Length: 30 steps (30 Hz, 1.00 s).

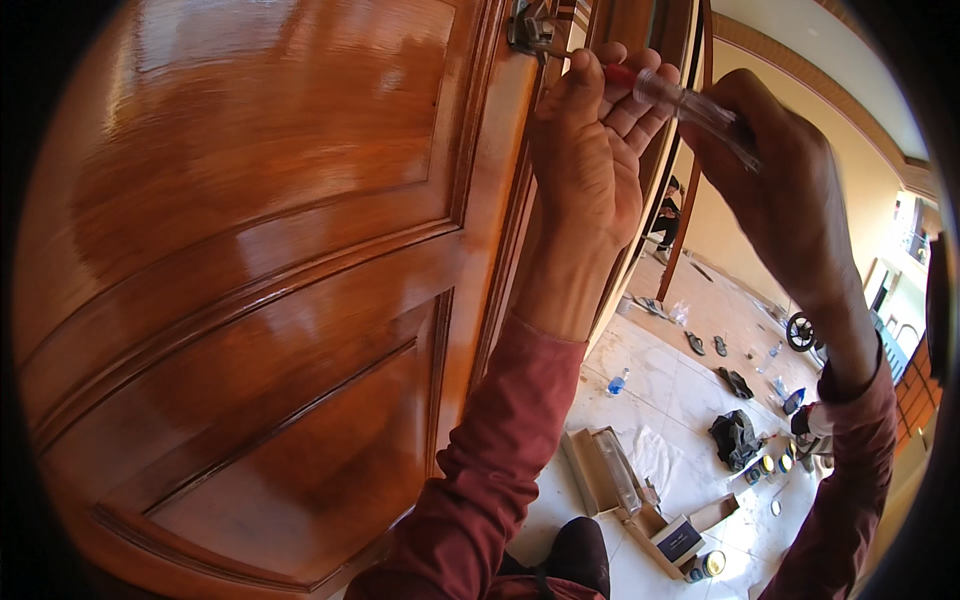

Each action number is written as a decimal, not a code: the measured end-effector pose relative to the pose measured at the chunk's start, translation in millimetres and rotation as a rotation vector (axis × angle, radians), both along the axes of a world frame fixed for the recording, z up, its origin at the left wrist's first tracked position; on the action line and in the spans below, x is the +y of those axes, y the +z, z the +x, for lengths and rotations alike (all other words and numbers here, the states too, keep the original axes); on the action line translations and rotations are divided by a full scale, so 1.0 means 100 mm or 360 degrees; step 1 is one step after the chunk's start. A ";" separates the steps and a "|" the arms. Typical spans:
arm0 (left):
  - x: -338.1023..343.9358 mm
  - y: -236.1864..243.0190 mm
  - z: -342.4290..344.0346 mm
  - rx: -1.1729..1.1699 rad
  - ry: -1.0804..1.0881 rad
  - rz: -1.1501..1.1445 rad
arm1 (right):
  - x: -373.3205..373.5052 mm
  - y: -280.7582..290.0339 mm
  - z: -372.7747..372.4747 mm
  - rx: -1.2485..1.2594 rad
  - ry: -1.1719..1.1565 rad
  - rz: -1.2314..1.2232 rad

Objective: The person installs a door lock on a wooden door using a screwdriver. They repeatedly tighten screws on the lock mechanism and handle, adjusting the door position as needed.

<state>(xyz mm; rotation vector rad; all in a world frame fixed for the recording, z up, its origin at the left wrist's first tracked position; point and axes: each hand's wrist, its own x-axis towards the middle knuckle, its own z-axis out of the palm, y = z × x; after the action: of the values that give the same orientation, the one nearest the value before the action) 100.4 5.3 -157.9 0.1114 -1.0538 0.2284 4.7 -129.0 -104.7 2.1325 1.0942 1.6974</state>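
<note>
A metal lock fitting [528,30] is mounted on the edge of a glossy brown panelled wooden door [280,130] at the top of the view. A screwdriver [655,88] with a clear and red handle lies level with it, its shaft reaching to the fitting. My left hand [590,150] is just below the fitting, thumb and curled fingers around the front of the screwdriver. My right hand [770,190] grips the back of the clear handle. The screwdriver's tip is too small to make out against the fitting.
Below right, a tiled floor [630,420] holds open cardboard boxes [600,470], a bottle [617,381], a dark bag [735,440], several sandals [735,382] and cans [705,566]. A person [668,215] is partly visible beyond the doorway, near a pale wall [730,220].
</note>
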 end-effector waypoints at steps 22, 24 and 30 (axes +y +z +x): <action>0.19 -0.09 -0.06 0.0100 0.0359 0.0381 | -0.02 -0.13 0.02 -0.0312 -0.0256 -0.0151; 0.27 -0.16 -0.16 0.0347 0.1116 0.0450 | -0.01 -0.10 0.00 -0.0612 -0.0286 -0.0272; 0.65 -0.04 -0.11 0.0345 0.3934 0.0217 | 0.15 0.06 -0.02 -0.1121 -0.0206 -0.0357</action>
<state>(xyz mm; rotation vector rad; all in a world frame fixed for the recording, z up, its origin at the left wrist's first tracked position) 89.3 69.8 -161.5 1.5072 -0.1295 2.2527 2.2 -114.2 -99.1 1.2673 0.8521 1.9185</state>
